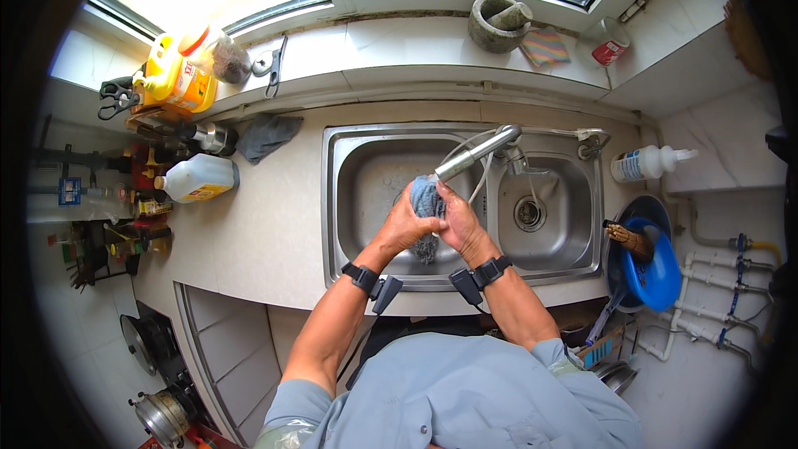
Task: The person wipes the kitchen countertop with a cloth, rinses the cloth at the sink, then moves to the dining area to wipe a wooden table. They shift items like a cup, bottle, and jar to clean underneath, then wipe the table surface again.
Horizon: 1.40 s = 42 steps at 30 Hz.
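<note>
Over the left bowl of a stainless steel double sink (355,212), both hands grip a wet blue-grey cloth (426,196). My left hand (402,222) wraps it from the left, thumb across its lower part. On the other side, my right hand (460,218) presses against it with the fingers bent. The cloth's darker end hangs below the hands. Just above them is the spout of a pull-out faucet (471,159), its head close to the cloth's top. Whether water runs from it I cannot tell.
On the counter's left stand a white jug (199,178) and a dark rag (268,136). The sill holds a stone mortar (489,34) and a yellow bottle (187,84). Right of the sink are a white squeeze bottle (645,164) and a blue basin (664,268).
</note>
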{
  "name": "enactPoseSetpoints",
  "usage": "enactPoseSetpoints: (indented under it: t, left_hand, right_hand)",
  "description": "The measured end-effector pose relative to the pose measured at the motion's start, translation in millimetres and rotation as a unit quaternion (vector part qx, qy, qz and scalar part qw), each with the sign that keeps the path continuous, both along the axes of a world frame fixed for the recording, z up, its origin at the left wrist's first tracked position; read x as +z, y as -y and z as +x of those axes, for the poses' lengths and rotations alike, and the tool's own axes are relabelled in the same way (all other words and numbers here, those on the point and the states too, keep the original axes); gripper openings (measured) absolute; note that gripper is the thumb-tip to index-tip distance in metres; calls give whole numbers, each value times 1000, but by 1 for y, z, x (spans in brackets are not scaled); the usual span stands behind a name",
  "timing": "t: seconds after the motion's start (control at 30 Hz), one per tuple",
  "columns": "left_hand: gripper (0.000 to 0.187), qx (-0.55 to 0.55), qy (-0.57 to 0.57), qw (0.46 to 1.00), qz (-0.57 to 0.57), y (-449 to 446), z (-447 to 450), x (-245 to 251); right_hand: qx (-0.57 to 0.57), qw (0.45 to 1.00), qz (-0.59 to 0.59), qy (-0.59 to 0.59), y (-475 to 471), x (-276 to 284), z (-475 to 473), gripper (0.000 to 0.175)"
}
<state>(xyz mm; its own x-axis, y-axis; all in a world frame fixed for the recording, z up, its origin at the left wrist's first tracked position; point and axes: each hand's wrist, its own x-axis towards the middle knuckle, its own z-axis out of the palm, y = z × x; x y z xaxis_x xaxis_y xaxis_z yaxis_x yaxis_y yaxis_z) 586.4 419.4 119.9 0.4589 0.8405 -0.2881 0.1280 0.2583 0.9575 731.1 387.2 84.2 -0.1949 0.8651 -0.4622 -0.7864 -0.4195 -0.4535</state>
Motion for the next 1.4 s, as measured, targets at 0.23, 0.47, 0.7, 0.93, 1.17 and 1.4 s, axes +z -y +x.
enactPoseSetpoints:
  t: [0.23,0.47,0.7,0.93,1.17,1.4]
  left_hand:
    - [38,-8,-54,986,-159,-9,-24,-10]
    - [31,-58,4,961,-270,-18,-31,-9]
    - [34,-159,-51,957,-237,-24,-20,17]
    - [48,-252,-281,922,89,-26,-6,14]
    - [30,-180,-396,866,246,-14,0,-9]
    - [17,-158,-426,788,416,-27,-2,-17]
  right_hand:
    - [279,886,145,341,17,-3,18,93]
    - [162,473,469,728,14,21,31,93]
    - [164,396,493,757,-10,16,33,35]
    - [150,383,436,801,-7,10,23,13]
    - [248,488,316,775,-13,11,19,12]
    - [291,572,189,743,-27,22,12,23]
